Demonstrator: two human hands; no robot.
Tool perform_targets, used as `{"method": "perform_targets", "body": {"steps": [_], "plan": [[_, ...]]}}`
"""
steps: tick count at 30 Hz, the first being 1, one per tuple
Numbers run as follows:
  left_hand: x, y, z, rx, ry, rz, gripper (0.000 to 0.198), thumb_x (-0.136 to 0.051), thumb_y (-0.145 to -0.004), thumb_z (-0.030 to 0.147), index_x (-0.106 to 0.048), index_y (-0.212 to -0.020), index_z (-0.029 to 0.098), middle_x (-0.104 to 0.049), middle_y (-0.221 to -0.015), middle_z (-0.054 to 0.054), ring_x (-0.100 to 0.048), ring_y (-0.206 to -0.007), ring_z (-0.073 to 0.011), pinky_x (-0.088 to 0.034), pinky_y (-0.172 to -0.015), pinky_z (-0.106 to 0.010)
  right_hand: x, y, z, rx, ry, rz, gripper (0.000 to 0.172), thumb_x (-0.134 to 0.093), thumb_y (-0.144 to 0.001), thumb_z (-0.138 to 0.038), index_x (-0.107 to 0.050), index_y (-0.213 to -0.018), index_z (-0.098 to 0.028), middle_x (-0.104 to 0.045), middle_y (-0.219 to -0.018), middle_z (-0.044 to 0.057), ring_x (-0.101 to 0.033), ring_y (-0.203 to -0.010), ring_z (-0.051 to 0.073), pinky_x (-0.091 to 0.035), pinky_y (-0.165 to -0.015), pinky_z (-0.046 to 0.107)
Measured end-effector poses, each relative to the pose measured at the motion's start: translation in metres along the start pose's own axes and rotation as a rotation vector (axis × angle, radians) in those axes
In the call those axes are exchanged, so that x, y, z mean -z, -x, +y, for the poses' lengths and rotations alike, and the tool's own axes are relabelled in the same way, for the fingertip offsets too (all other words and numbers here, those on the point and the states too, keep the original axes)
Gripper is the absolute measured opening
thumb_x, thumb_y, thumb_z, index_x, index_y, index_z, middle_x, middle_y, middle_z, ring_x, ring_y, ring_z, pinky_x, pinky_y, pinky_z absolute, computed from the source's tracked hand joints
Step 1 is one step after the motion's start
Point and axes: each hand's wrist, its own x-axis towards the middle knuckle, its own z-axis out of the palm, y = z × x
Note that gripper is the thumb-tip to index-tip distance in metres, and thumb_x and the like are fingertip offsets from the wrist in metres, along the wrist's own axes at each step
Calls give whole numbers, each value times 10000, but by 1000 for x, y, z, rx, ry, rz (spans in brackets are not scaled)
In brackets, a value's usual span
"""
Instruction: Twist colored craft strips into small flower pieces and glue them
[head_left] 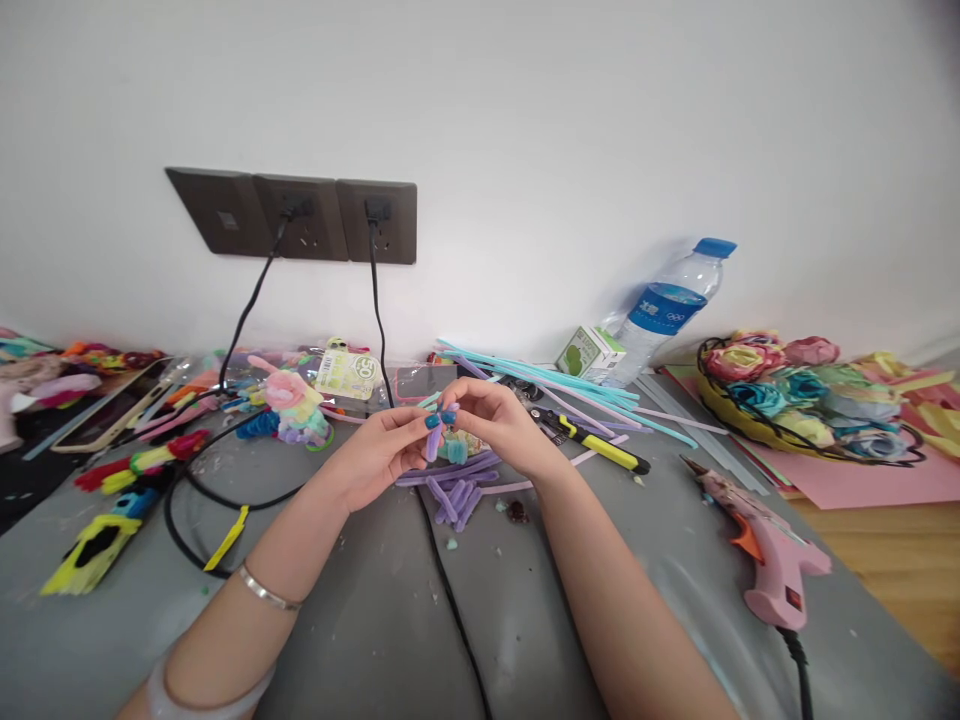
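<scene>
Both hands meet above the middle of the grey table, fingertips pinched close together. Between them is a short purple pipe cleaner (pixel 433 446), its lower end hanging down from the fingers of my left hand (pixel 384 448). My right hand (pixel 491 418) pinches its upper part from the other side. A bit of light teal shows at the fingertips, too small to make out. Below the hands lie several purple pipe cleaners (pixel 456 500), some folded into short loops. A teal fuzzy piece (pixel 456 452) sits just behind the fingers, partly hidden.
A pink glue gun (pixel 780 560) lies at right, near a basket of paper flowers (pixel 810 390). A yellow cutter knife (pixel 604 445), long teal pipe cleaners (pixel 555 375) and a water bottle (pixel 664 310) are behind. Black cables (pixel 442 570) cross the table; pipe-cleaner figures (pixel 289 400) stand left.
</scene>
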Motion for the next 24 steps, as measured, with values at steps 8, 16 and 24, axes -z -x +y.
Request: {"method": "perform_targets", "body": {"steps": [8, 16, 24], "plan": [[-5, 0, 3, -2, 7, 38, 369, -902, -563, 389, -699, -725, 127, -568, -562, 35, -474, -515, -49, -368, -455, -156, -3, -2, 5, 74, 90, 71, 172, -683, -851, -340, -633, -815, -179, -591, -794, 19, -543, -742, 148, -463, -689, 291], [-5, -1, 1, -113, 79, 137, 384, -924, -512, 363, -732, -754, 135, -602, -600, 33, -492, -526, -44, -405, -475, -147, -10, -3, 10, 221, 136, 168, 91, -672, -863, -265, -637, -833, -187, -630, -833, 38, -606, -788, 154, -512, -727, 294], [-5, -4, 2, -181, 90, 144, 355, -923, -520, 352, -720, -707, 129, -601, -592, 28, -511, -549, -48, -420, -479, -134, -11, -3, 12, 334, 200, 131, 29, -670, -868, -213, -660, -850, -194, -653, -908, 66, -633, -884, 177, -555, -764, 314]]}}
